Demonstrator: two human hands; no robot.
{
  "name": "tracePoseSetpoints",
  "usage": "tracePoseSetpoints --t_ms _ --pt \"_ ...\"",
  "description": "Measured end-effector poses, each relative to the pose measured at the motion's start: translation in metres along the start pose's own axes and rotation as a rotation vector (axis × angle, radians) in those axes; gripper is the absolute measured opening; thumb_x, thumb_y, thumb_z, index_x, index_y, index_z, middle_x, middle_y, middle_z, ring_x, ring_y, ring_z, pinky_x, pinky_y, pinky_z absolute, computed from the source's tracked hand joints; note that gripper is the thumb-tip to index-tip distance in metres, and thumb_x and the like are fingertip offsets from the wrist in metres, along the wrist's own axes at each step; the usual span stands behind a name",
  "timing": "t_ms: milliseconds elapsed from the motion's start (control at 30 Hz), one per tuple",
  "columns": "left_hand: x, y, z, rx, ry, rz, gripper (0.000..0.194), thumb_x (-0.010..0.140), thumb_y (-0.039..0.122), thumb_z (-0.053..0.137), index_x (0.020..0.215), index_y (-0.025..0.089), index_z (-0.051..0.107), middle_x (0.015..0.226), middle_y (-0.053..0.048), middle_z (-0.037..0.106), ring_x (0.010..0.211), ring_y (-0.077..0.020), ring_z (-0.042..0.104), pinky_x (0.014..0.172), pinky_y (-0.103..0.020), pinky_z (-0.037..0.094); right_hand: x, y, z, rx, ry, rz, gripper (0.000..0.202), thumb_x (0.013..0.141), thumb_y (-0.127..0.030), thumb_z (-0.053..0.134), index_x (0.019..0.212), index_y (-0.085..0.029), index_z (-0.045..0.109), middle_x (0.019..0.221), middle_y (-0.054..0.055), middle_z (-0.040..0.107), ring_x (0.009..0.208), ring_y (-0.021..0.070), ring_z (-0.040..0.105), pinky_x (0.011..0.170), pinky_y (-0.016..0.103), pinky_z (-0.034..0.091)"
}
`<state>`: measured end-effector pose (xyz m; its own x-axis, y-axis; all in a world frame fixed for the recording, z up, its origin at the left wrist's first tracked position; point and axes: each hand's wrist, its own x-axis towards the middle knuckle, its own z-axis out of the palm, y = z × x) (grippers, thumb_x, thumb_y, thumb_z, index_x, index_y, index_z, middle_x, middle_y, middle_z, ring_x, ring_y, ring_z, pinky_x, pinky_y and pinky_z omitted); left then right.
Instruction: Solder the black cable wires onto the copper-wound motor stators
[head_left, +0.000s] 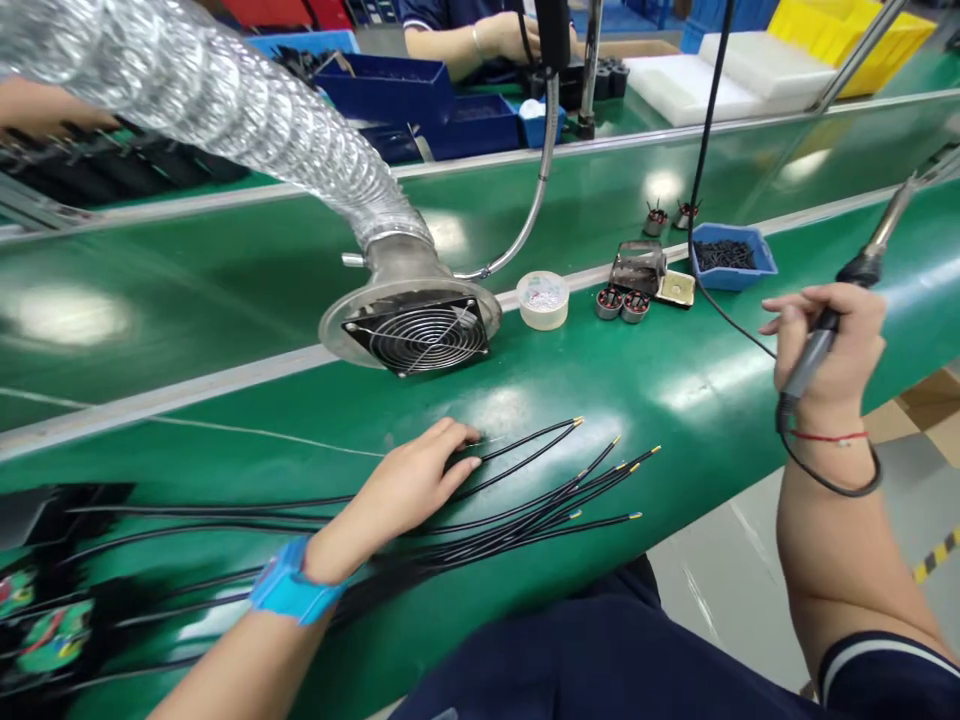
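Note:
My right hand [840,340] is wrapped round the handle of a soldering iron [817,350], whose metal tip points up and away at the far right. The iron's black cord loops round my wrist. Over the bench, my left hand [416,475] lies on black cables with its fingers curled. A thin strand of solder wire [300,437] runs in from the left, and a short end shows past my fingertips. Two black cables [532,440] with bare, tinned-looking ends pass by my thumb. Several more black cables [517,530] fan out below the hand.
A fume extractor hood [412,320] hangs over the green bench [712,390]. Behind it stand a round tub [544,300], small motors [622,303], a soldering sponge [676,289] and a blue bin [735,258]. Circuit boards [56,635] lie at left. Across the bench a co-worker's hand [502,38] shows.

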<state>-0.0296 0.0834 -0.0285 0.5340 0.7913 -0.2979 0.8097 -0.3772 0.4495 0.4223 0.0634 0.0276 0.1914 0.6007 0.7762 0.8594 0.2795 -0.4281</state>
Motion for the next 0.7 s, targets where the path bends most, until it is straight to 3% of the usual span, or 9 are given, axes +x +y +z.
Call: tracePoseSetpoints --t_ms 67,167,300,500,600,700 --pt "0.007 0.011 -0.002 0.001 -0.028 0.035 0.035 0.095 0.041 0.043 0.116 0.020 0.062 0.118 -0.010 0.067 0.105 -0.0279 0.066 0.091 -0.039 0.051 -0.003 0.010 0.015 -0.018 -0.025 -0.010 0.022 0.095 -0.024 0.060 0.116 -0.022 0.052 0.105 0.006 0.075 0.069 0.0125 0.073 0.066 0.029 0.058" --pt "0.013 0.025 0.001 -0.015 -0.096 0.103 0.020 0.092 0.034 0.049 0.100 0.022 0.064 0.104 -0.007 0.071 0.089 -0.0236 0.067 0.078 -0.032 0.049 -0.008 0.023 0.039 -0.060 -0.088 -0.037 0.028 0.092 -0.025 0.057 0.119 -0.024 0.046 0.122 0.010 0.070 0.081 0.0159 0.073 0.077 0.037 0.060" --pt "0.006 0.028 0.011 -0.115 -0.148 0.190 0.022 0.093 0.031 0.048 0.077 0.023 0.060 0.081 -0.002 0.066 0.072 -0.0185 0.061 0.068 -0.028 0.042 -0.019 0.037 0.073 -0.085 -0.225 -0.065 0.026 0.089 -0.026 0.054 0.114 -0.022 0.045 0.124 0.018 0.066 0.110 0.0268 0.070 0.091 0.046 0.058" --pt "0.005 0.005 0.017 -0.444 0.110 0.169 0.035 0.098 0.040 0.044 0.081 0.020 0.066 0.082 -0.005 0.067 0.078 -0.0188 0.063 0.075 -0.028 0.049 -0.032 0.043 0.121 -0.142 -0.340 -0.002 0.029 0.088 -0.026 0.055 0.115 -0.018 0.050 0.115 0.019 0.067 0.107 0.0328 0.066 0.097 0.054 0.053" --pt "0.011 -0.002 0.017 -0.488 0.254 0.094 0.035 0.096 0.042 0.046 0.079 0.019 0.067 0.080 -0.006 0.068 0.079 -0.0198 0.063 0.077 -0.029 0.051 -0.033 0.041 0.137 -0.162 -0.351 0.043 0.032 0.089 -0.026 0.055 0.119 -0.016 0.050 0.113 0.020 0.068 0.105 0.0338 0.065 0.096 0.054 0.052" --pt "0.012 -0.001 0.020 -0.457 0.309 0.080 0.034 0.096 0.041 0.047 0.082 0.019 0.069 0.081 -0.006 0.070 0.079 -0.0203 0.065 0.078 -0.029 0.052 -0.030 0.040 0.146 -0.170 -0.377 0.061 0.037 0.089 -0.024 0.056 0.124 -0.015 0.048 0.113 0.018 0.070 0.106 0.0324 0.066 0.096 0.051 0.053"
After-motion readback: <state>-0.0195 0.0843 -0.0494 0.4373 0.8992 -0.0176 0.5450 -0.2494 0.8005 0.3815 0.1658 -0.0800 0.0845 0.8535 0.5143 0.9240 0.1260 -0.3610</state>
